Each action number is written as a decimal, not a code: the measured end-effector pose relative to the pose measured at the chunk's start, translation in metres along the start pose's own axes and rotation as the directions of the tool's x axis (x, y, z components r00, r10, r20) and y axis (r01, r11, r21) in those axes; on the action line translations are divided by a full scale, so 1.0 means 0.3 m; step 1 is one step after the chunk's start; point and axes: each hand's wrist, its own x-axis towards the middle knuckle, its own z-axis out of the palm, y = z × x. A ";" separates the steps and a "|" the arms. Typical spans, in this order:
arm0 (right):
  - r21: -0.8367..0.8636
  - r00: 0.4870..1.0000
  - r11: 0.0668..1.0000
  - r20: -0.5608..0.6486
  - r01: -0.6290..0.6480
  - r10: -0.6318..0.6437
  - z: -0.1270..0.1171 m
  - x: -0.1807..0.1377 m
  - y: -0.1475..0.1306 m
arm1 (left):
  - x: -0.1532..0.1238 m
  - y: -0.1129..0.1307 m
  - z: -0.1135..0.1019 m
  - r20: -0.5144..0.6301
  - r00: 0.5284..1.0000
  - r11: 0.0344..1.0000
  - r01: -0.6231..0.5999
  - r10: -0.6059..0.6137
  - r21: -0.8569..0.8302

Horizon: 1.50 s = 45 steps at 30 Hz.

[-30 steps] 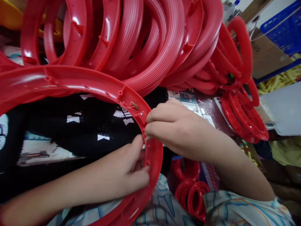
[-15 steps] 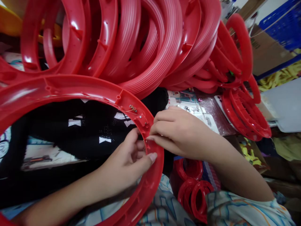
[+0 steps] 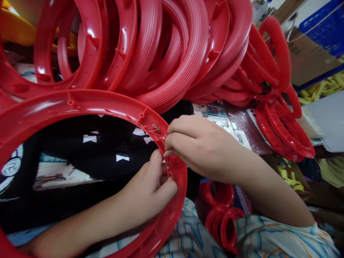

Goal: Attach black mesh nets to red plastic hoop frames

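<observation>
A large red plastic ring (image 3: 80, 104) lies across my lap with its ribbed inner side up. My left hand (image 3: 150, 190) pinches the ring's right rim from inside, thumb on the outer face. My right hand (image 3: 199, 147) is closed over the same rim from the right, its fingertips pressed together at a small metal part with thin wire (image 3: 157, 128) set in the ring's channel. What the right fingertips hold is hidden.
A big pile of identical red rings (image 3: 166, 53) leans behind. Smaller red rings (image 3: 285, 132) lie stacked at the right and others (image 3: 223, 215) by my knee. A black patterned cloth (image 3: 107, 150) shows through the ring. Cardboard box (image 3: 306, 61) and blue crate (image 3: 325, 28) at far right.
My left thumb has curled back onto the rim after being stretched out. My right hand shifted slightly left and up along the rim toward the metal part.
</observation>
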 end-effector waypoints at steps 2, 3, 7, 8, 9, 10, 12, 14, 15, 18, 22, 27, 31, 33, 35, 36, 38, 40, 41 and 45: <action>-0.009 1.000 1.000 0.005 0.016 -0.016 0.013 0.008 0.016 | -0.001 -0.002 0.002 0.020 1.000 1.000 0.009 -0.009 0.000; -0.002 1.000 1.000 0.011 0.019 -0.019 0.019 0.009 0.024 | -0.002 -0.005 0.002 0.029 0.999 1.000 0.015 -0.015 -0.004; 0.058 1.000 0.998 0.015 -0.022 0.021 0.039 0.006 0.041 | -0.002 -0.021 0.003 0.046 0.998 0.998 0.044 -0.043 -0.033; 0.083 0.999 0.996 0.014 -0.038 0.036 0.043 0.004 0.042 | -0.002 -0.025 0.003 0.049 0.998 0.998 0.048 -0.046 -0.043; 0.112 0.998 0.992 0.011 -0.055 0.054 0.048 0.000 0.042 | -0.002 -0.026 0.003 0.053 0.998 0.997 0.049 -0.046 -0.056; 0.145 0.997 0.987 0.004 -0.072 0.072 0.053 -0.004 0.041 | -0.002 -0.025 0.003 0.061 0.997 0.996 0.050 -0.045 -0.077; 0.220 0.994 0.970 -0.021 -0.103 0.111 0.062 -0.013 0.040 | 0.000 -0.015 0.004 0.062 0.997 0.989 0.044 -0.035 -0.142; 0.283 0.989 0.951 -0.050 -0.122 0.141 0.067 -0.023 0.040 | 0.005 0.001 0.004 0.053 0.998 0.971 0.029 -0.017 -0.237; 0.303 0.987 0.945 -0.062 -0.123 0.148 0.067 -0.028 0.040 | 0.008 0.010 0.005 0.047 0.999 0.958 0.018 -0.005 -0.286; 0.306 0.986 0.944 -0.068 -0.122 0.150 0.066 -0.038 0.042 | 0.026 0.025 0.011 -0.004 0.999 0.921 -0.031 0.032 -0.389; 0.283 0.985 0.952 -0.092 -0.118 0.149 0.066 -0.047 0.040 | 0.050 0.012 0.016 -0.075 0.993 0.936 -0.109 0.088 -0.335; 0.096 0.981 0.994 -0.183 -0.053 0.070 0.068 -0.052 0.026 | 0.052 -0.010 -0.005 -0.090 0.989 0.984 -0.126 0.115 -0.124; -0.004 0.994 1.000 -0.109 -0.010 0.010 0.062 -0.045 0.017 | 0.043 -0.014 -0.022 -0.060 0.989 0.989 -0.136 0.133 -0.050; -0.017 0.997 1.000 -0.075 -0.020 0.019 0.059 -0.039 0.015 | 0.039 -0.016 -0.024 -0.040 0.990 0.990 -0.136 0.134 -0.046; -0.064 0.997 0.998 -0.077 -0.022 0.017 0.057 -0.034 0.012 | 0.036 -0.019 -0.023 -0.021 0.991 0.988 -0.134 0.133 -0.076; -0.102 0.997 0.995 -0.082 -0.015 0.007 0.056 -0.034 0.009 | 0.035 -0.021 -0.022 -0.010 0.991 0.985 -0.130 0.130 -0.117; -0.190 0.996 0.982 -0.085 0.015 -0.032 0.052 -0.040 -0.002 | 0.033 -0.022 -0.022 0.016 0.993 0.966 -0.113 0.120 -0.233; -0.252 0.994 0.966 -0.082 0.052 -0.075 0.047 -0.054 -0.018 | 0.031 -0.019 -0.023 0.037 0.993 0.935 -0.090 0.110 -0.342; -0.265 0.993 0.962 -0.074 0.065 -0.087 0.046 -0.063 -0.029 | 0.030 -0.016 -0.025 0.048 0.994 0.923 -0.078 0.103 -0.378; -0.237 0.998 0.970 -0.026 0.054 -0.062 0.046 -0.098 -0.075 | 0.027 -0.006 -0.028 0.065 0.994 0.908 -0.055 0.090 -0.415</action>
